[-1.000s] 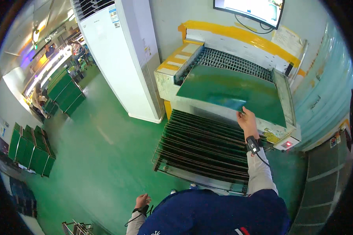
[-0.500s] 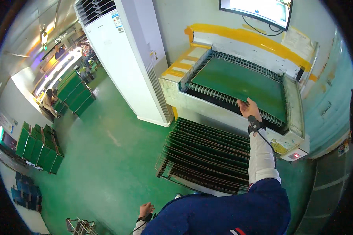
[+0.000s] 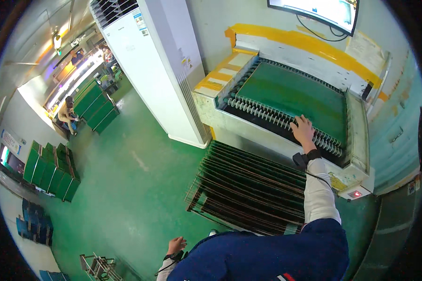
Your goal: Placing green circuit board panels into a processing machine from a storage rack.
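Observation:
My right hand [image 3: 303, 130] reaches out, palm down, over the front rollers [image 3: 267, 115] of a conveyor machine [image 3: 253, 126]. Its fingers are spread, with the tips at the near edge of a flat green board [image 3: 295, 91]; whether they touch it I cannot tell. The board lies flat on the rollers. Low in the view, my left hand [image 3: 177, 245] hangs beside my body with loosely bent fingers and nothing visible in it. Between my body and the machine stands a rack [image 3: 248, 187] with several green boards upright in rows.
A tall white air conditioner [image 3: 150, 61] stands left of the machine, and a screen [image 3: 319, 14] hangs above it. Loaded board racks [image 3: 54, 171] stand at the far left, a metal frame [image 3: 98, 267] at lower left. People [image 3: 66, 114] work at the back. A translucent curtain [image 3: 394, 136] hangs at right.
The green board has moved away from me on the rollers, baring more of the front ones. My right hand has turned palm down and spread its fingers. My left hand stays low.

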A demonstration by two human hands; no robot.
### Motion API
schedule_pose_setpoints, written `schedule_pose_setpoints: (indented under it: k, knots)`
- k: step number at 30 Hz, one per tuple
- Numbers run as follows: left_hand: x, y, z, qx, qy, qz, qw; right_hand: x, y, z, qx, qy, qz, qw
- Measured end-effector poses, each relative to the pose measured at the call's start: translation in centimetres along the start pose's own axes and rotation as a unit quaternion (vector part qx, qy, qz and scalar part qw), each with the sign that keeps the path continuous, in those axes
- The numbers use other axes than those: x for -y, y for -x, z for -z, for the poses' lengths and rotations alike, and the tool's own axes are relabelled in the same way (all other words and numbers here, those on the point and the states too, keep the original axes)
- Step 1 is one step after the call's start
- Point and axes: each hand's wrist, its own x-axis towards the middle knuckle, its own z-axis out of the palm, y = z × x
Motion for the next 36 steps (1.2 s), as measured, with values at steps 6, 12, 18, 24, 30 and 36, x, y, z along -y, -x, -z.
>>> schedule_pose_setpoints:
  k: [6,12,18,24,30,36]
  knots:
    - [-0.8,1.4,-1.6,0.006,0.003,-0.009,1.000,-0.5,-2.7,0.3,0.027,0.007,0.008,1.000]
    - [0.4,2.6,-2.6,-0.012,0.024,0.006,1.000,-0.8,-5.2,0.4,0.033,0.019,0.008,0.999]
    - [2.0,2.7,-2.4,-0.012,0.042,0.000,0.999,-1.4,-7.1,0.0,0.038,0.023,0.010,0.999]
    - [3.6,1.7,-1.8,-0.008,0.048,-0.004,0.999,-1.9,-8.0,-0.5,0.045,0.012,0.012,0.999]
    - [3.8,0.8,-1.7,-0.009,0.035,-0.018,0.999,-1.4,-5.1,-0.8,0.015,-0.017,0.089,0.996]
    - [3.1,-0.6,-1.6,-0.010,-0.011,-0.018,1.000,3.2,2.6,-0.9,0.028,-0.243,0.249,0.937]
